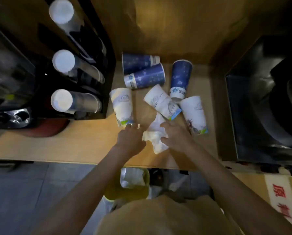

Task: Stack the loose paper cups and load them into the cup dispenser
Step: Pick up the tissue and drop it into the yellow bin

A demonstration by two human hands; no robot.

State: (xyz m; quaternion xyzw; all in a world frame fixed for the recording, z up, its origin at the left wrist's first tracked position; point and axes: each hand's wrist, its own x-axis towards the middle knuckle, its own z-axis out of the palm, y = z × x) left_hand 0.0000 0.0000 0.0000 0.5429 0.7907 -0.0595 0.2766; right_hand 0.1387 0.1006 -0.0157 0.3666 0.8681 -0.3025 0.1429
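Cups: 6 loose on counter; both hands near tissue.

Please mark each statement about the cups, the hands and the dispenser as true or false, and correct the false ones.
1. Six loose cups lie on the counter. True.
2. All loose cups are blue. False: three are blue, three white.
3. The crumpled tissue lies between the left hand and the right hand. True.
4. The cup dispenser stands right of the cups. False: it stands left.
5. The left hand holds a blue cup. False: its fingertips only reach the left white cup.
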